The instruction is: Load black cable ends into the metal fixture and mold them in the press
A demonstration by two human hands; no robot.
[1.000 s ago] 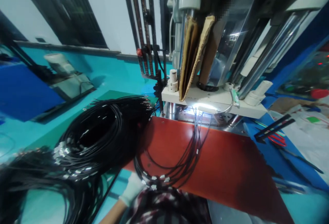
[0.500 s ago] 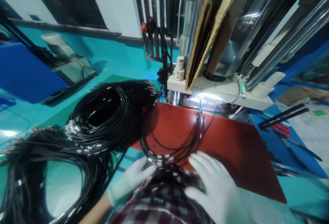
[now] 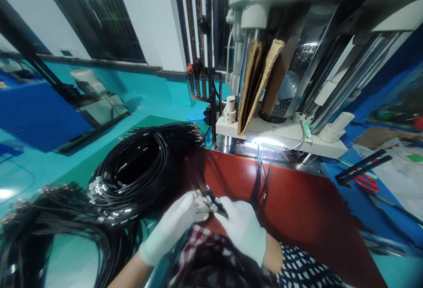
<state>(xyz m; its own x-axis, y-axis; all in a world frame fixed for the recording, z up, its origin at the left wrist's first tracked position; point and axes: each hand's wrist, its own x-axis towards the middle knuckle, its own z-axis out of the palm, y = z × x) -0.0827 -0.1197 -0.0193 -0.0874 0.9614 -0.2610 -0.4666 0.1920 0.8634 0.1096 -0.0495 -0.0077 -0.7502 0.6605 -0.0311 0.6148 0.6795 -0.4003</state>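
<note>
A small bunch of thin black cables (image 3: 205,186) with silvery-white tags lies over the front of the red-brown board (image 3: 297,200). My left hand (image 3: 185,213), in a white glove, has its fingers closed around the bunch beside the tags. My right hand (image 3: 239,222), gloved too, is closed on the same bunch just right of the tags, its back hiding part of the cables. Beyond my right hand, the cables' other ends (image 3: 261,169) run up under the lit press plate (image 3: 280,136). Motion blurs the cables near my left hand.
Thick coils of black cable (image 3: 132,164) lie to the left, with another loop (image 3: 115,244) closer to me. Folded cardboard (image 3: 261,85) stands on the press. Red-handled pliers (image 3: 366,184) and a black clamp-like bar (image 3: 360,167) lie on the blue surface at right.
Both hands have come up and together onto the tagged part of the cable bunch, which was lying at the board's front edge. My right hand has closed. The view has tilted upward.
</note>
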